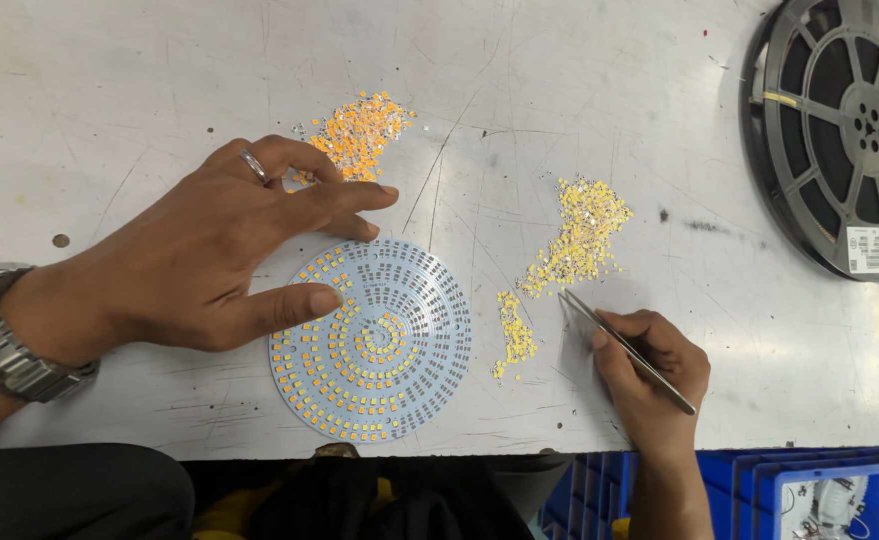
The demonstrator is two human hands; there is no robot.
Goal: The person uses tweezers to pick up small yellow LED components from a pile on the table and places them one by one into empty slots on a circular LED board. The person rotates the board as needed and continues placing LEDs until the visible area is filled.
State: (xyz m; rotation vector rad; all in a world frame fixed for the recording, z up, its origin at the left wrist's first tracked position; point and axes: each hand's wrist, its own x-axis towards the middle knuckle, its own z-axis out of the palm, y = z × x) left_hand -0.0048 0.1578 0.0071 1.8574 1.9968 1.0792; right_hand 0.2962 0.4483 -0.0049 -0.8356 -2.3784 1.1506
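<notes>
Nearest, right hand [650,365] pinched around slim metal tweezers [628,349], long axis running up and left from the grip, tips [565,294] apparently closed, though too fine to tell for sure. Just left of those tips, a narrow strip of loose yellow LED chips [515,335]; just above and beyond them, the larger pale yellow heap [582,238]. Further left, round LED circuit board [371,340], partly filled, steadied by left hand [200,260] with fingers spread, thumb and fingertips resting on its upper left rim. Beyond that hand, an orange chip pile [357,133]. Far right, a black component reel [840,135].
</notes>
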